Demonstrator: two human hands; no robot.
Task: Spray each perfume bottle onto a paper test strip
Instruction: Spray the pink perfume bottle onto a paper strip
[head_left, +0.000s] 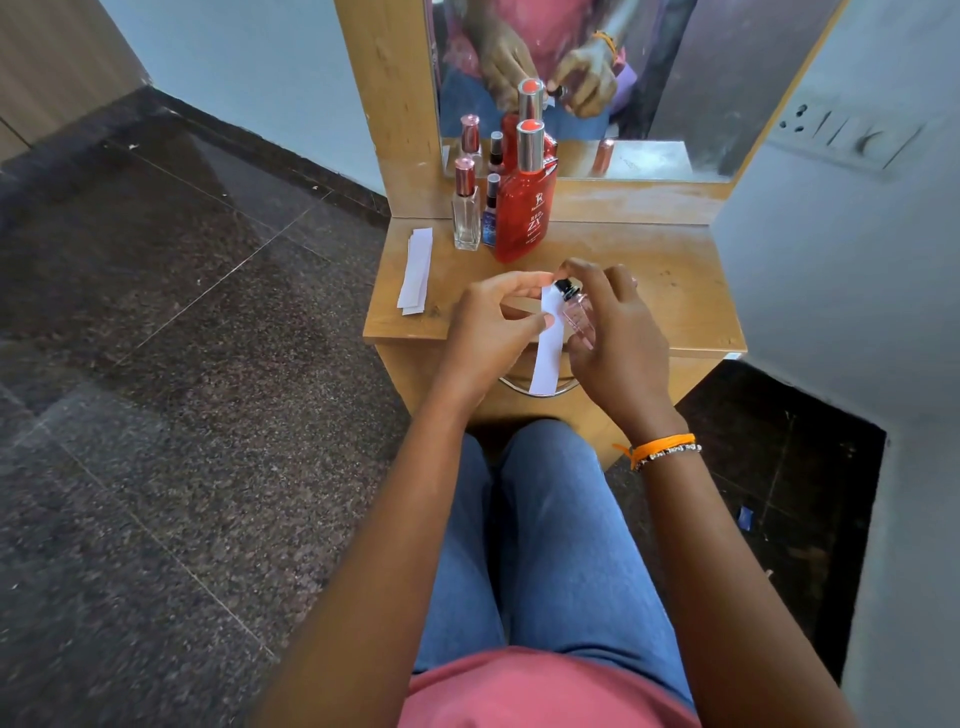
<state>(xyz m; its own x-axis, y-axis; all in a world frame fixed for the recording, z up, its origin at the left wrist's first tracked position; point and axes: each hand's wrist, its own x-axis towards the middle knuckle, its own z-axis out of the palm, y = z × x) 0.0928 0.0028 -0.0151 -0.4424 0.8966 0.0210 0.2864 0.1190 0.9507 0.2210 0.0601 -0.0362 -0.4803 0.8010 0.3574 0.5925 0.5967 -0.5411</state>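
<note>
Near the surface's front edge, her right hand (613, 338) grips the small, slippery glass bottle (577, 314) while left-hand fingers (540, 322) pinch the flimsy strip (548, 353) high.

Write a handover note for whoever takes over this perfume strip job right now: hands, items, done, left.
Left hand: pinches a paper test strip upright over the table's front edge.
Right hand: grips the small pink bottle, a finger on its black nozzle, which faces the strip.
On the wooden table: red bottle, clear bottle and small blue bottle at the back left, all capped; spare strips at the left.
Done: cannot tell whether any spray has landed.
Left: the three standing bottles, seemingly unsprayed.
</note>
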